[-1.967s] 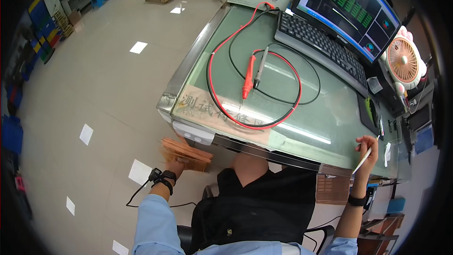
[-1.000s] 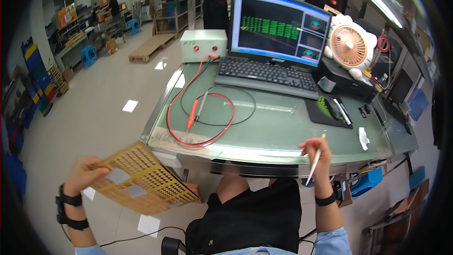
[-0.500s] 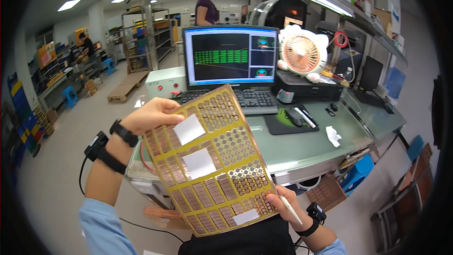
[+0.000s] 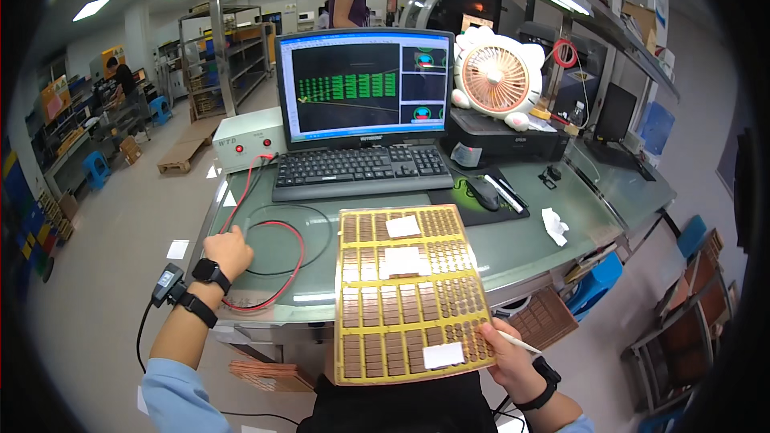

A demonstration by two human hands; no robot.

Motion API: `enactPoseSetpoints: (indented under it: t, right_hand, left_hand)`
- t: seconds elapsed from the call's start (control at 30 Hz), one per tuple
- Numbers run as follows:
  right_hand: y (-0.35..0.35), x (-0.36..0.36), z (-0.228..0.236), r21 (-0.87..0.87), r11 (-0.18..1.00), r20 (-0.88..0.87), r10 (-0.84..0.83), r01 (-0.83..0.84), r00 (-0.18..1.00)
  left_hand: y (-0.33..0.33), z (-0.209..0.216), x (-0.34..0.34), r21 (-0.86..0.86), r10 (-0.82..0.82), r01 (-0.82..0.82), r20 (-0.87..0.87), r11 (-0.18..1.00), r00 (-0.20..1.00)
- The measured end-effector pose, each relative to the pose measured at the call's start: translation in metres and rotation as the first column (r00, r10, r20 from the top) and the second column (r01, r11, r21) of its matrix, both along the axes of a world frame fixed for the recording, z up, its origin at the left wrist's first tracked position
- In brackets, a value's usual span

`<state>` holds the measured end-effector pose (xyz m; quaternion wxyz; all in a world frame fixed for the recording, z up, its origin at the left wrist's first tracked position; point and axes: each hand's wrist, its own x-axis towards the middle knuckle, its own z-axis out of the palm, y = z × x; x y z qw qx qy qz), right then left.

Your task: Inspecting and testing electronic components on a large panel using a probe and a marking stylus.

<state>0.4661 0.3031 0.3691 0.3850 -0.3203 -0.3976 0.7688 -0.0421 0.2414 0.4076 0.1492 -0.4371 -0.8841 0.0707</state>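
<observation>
My right hand [image 4: 509, 361] grips the lower right corner of a yellow perforated panel [image 4: 405, 297] that carries rows of small copper parts and three white labels. It holds the panel up flat over the table's front edge. The same hand also has a thin white pen [image 4: 520, 343] between its fingers. My left hand [image 4: 228, 252] lies curled on the green table [image 4: 521, 248] at the left, on the looped red and black test leads [image 4: 281, 289]. Its fingers are hidden, so I cannot see whether it grips a lead.
Behind the panel are a black keyboard [image 4: 361, 168], a monitor [image 4: 365, 84], a white tester box [image 4: 245, 140], a pink fan [image 4: 497, 76], a mouse [image 4: 481, 191] and a crumpled tissue [image 4: 555, 224]. Copper panels [image 4: 265, 373] lie stacked below the table. A person [image 4: 349, 0] stands far behind.
My left hand brought the panel up from below the table, passed it to my right hand, then dropped onto the test leads. The view tilted up toward the monitor.
</observation>
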Motion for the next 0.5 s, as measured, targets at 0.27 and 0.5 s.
enactPoseSetpoints:
  t: [0.27,0.5]
  right_hand:
    - [0.024,-0.029,0.011,-0.03,0.95,0.195,0.31,-0.311,0.93]
    - [0.073,0.006,0.092,0.421,0.861,0.531,0.02,-0.285,0.847]
  left_hand:
    - [-0.023,-0.004,-0.075,0.386,-0.19,-0.074,0.601,0.919,0.776]
    - [-0.036,0.06,-0.086,0.458,-0.895,-0.788,0.366,0.413,-0.256]
